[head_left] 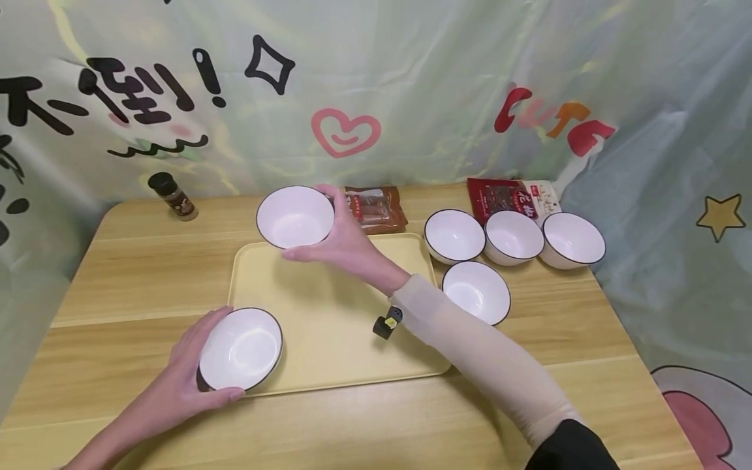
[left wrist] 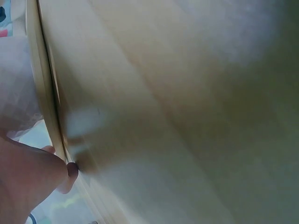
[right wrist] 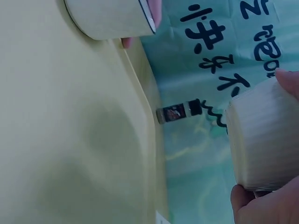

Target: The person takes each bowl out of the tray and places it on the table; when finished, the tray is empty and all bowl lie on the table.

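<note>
My left hand point(head_left: 179, 388) grips a white, dark-rimmed bowl point(head_left: 242, 349) at the front left corner of the yellow tray point(head_left: 335, 356). Its thumb lies along the near side, fingers round the far left. In the left wrist view that bowl point(left wrist: 17, 84) shows at the left edge beside the fingers. Over the tray's back left part, my right hand point(head_left: 352, 248) holds a second white bowl point(head_left: 296, 219), thumb on the near side and fingers behind. The right wrist view shows this bowl point(right wrist: 266, 137) raised, with shadows on the tray below.
Several similar bowls stand at the right: three in a row, including a bowl point(head_left: 454, 235), and another bowl point(head_left: 476, 292) nearer, by the tray's right edge. Behind are a brown packet point(head_left: 376, 209) and a red packet point(head_left: 502, 198). A black-capped spice bottle point(head_left: 174, 197) is at back left.
</note>
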The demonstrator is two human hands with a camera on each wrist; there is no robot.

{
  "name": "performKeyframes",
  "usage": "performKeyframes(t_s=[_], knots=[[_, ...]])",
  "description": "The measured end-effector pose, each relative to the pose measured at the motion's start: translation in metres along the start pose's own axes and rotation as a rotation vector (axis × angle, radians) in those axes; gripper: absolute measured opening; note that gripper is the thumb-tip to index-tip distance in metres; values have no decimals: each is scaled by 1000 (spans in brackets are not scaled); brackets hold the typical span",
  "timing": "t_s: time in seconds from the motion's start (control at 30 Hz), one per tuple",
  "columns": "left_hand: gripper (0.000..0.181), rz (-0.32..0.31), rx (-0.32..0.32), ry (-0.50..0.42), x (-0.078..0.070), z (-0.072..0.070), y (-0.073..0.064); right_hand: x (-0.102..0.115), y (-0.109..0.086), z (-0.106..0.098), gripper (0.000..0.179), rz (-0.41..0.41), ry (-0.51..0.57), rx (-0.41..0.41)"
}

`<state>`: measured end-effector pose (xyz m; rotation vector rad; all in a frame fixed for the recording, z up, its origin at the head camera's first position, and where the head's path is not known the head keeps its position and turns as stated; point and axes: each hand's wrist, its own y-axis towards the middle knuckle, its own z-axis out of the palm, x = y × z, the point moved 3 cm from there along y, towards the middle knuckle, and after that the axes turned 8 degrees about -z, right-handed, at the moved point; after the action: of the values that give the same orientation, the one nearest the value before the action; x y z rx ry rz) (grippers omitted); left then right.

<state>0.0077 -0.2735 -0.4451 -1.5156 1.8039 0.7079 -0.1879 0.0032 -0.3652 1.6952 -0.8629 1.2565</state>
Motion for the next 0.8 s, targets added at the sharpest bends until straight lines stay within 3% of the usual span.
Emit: performKeyframes(t_s=[0.23, 0.8], knots=[[128, -26, 5, -8, -1, 0, 0, 5, -7, -31, 113, 9, -11, -90], [129, -11, -5, -16, 2, 1, 0, 20, -44, -121, 110, 108, -58, -225]])
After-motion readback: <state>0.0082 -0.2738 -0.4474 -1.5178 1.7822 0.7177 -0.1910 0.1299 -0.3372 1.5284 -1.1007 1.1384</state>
